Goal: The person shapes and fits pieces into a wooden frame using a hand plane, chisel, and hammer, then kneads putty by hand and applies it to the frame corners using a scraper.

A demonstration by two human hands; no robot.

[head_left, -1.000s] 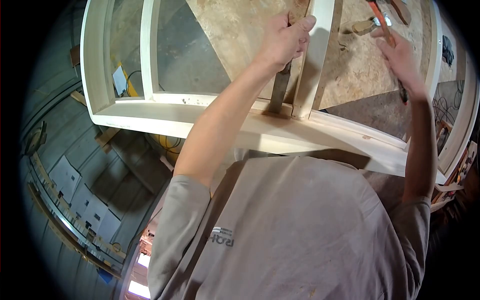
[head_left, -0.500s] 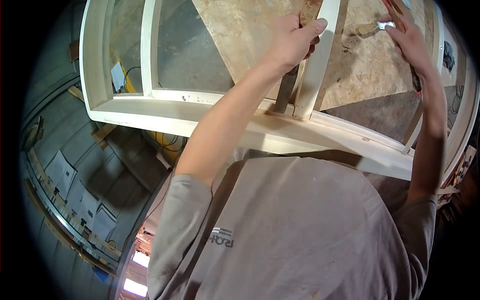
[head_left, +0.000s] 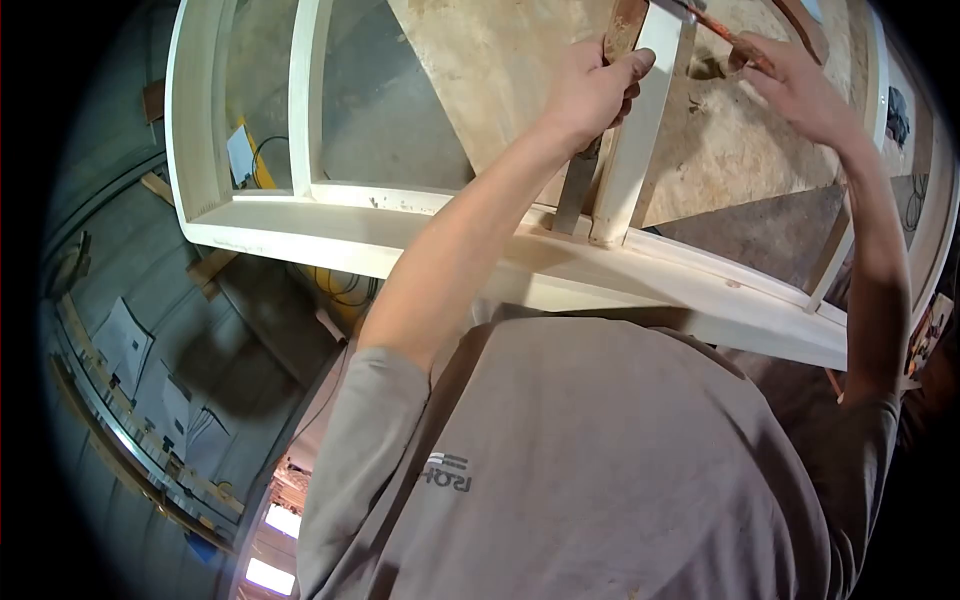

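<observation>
My left hand (head_left: pixel 600 90) is closed round the wooden handle of a wide chisel (head_left: pixel 577 190). The chisel's blade points down to the lower rail (head_left: pixel 520 208) of a pale wooden frame, beside an upright bar (head_left: pixel 633 140). Wrapped round the orange handle of a hammer (head_left: pixel 735 42), my right hand (head_left: pixel 795 85) is up at the right. The hammer's head is at the top edge of the view, close to the top of the chisel handle, and is partly cut off. Whether the two touch I cannot tell.
The frame's thick curved outer edge (head_left: pixel 300 245) runs in front of my body. Beyond the bars lies a plywood sheet (head_left: pixel 740 140), with a curved brown piece (head_left: pixel 800 28) at the top right. Papers (head_left: pixel 125 345) and a long curved strip (head_left: pixel 110 440) are at the lower left.
My right hand has swung the hammer leftward, bringing its head near the chisel handle. The left hand has shifted slightly right with the chisel. A light-handled tool on the plywood is now largely hidden.
</observation>
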